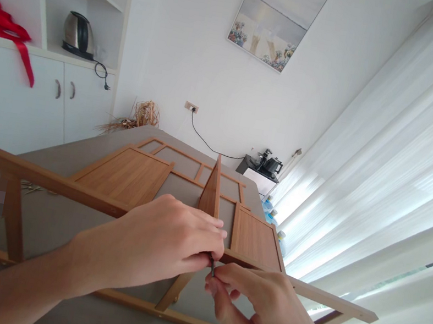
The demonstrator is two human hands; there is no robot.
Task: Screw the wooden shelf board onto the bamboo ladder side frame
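A slatted wooden frame (pixel 65 185) stands across the front, its long top rail running left to right. My left hand (pixel 174 235) is closed over that rail, at the spot where an upright wooden panel (pixel 212 186) meets it. Just right of it, my right hand (pixel 258 303) pinches a thin metal rod that looks like a hex key (pixel 212 267) between thumb and fingers. The rod's upper end is close beneath my left fingertips. Whether its tip sits in a screw is hidden.
More wooden panels (pixel 126 171) and an open lattice (pixel 183 163) lie on the grey tabletop (pixel 89 148). Beyond are a white cabinet (pixel 15 87) with a kettle (pixel 78 34), dried stalks (pixel 145 115) and a low stand (pixel 258 176). White curtains (pixel 388 159) hang at right.
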